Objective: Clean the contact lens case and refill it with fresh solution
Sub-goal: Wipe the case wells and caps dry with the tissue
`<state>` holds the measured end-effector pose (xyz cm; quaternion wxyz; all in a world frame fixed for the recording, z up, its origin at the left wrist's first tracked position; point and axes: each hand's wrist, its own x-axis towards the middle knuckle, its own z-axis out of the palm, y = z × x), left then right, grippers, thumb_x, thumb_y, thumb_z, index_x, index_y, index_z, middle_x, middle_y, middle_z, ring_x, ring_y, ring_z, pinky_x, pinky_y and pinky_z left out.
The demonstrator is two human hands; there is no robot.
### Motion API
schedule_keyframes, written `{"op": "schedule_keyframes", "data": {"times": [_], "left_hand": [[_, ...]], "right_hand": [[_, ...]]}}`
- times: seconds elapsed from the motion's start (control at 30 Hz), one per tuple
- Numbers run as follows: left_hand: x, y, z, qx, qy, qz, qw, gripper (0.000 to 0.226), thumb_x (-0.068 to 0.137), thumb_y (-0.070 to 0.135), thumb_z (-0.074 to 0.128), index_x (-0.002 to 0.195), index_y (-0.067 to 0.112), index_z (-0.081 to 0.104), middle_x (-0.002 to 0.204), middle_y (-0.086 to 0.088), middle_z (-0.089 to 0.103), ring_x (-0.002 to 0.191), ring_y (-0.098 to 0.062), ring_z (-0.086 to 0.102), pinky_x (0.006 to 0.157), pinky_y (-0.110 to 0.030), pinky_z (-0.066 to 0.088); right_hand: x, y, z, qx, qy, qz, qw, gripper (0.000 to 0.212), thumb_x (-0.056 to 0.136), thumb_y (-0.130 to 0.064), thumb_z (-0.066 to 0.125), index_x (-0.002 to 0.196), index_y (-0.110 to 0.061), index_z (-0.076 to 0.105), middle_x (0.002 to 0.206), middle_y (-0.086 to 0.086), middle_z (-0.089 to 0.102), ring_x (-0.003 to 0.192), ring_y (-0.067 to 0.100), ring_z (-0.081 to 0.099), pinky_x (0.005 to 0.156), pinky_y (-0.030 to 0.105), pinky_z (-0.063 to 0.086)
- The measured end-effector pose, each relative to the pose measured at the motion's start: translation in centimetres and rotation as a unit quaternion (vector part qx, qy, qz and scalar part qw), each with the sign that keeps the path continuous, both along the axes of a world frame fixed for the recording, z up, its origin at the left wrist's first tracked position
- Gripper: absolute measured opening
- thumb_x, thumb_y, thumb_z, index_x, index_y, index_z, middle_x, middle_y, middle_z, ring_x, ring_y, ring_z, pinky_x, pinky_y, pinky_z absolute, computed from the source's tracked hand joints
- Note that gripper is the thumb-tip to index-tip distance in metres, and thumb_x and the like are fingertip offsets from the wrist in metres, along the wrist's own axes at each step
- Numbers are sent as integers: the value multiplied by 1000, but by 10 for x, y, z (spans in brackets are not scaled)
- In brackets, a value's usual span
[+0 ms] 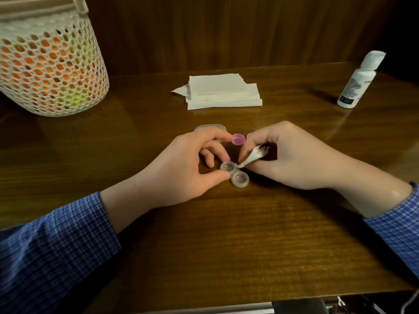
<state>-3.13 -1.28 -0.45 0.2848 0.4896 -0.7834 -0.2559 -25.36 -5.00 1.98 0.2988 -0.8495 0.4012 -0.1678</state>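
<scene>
A clear two-well contact lens case (235, 176) lies uncapped on the wooden table (226, 241). My left hand (183, 171) pinches its far well between thumb and fingers. My right hand (292, 157) holds a twisted piece of white tissue (250, 157) whose tip touches the rim of that far well. A pink cap (238, 139) lies just behind my hands; a second pink cap (249, 136) peeks out behind my right fingers. A white solution bottle (358, 83) stands capped at the far right.
A stack of white tissues (223, 91) lies at the back centre. A white mesh basket (48, 64) with orange and green contents stands at the back left. A clear plastic lid or holder (209, 128) sits behind my left hand.
</scene>
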Motion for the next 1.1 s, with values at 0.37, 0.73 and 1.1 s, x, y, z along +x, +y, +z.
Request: {"op": "schedule_keyframes", "data": {"times": [0.37,0.73,1.1], "left_hand": [[0,-5,-1,35,44,-7,998,60,82,17,87,134,29,59,99,13,78,77,-6,69,61,-15,52],[-5,-3,3,51,54,-25,997,69,80,20,88,138,32,53,97,13,78,73,-4,66,54,-11,48],[7,15,1,-89,-120,83,985,49,86,25,79,130,22,59,81,13,64,65,-8,63,56,-24,56]], "right_hand": [[0,-3,-1,1,-5,66,998,13,88,-23,78,94,-34,79,95,-22,75,103,-6,66,109,16,38],[1,-7,-10,-41,-19,2,999,11,87,-18,79,88,-29,76,90,-22,72,99,-17,60,94,16,43],[-24,-30,-2,-12,-84,-141,986,11,90,-18,73,92,-29,72,92,-3,70,85,15,68,70,31,56]]}}
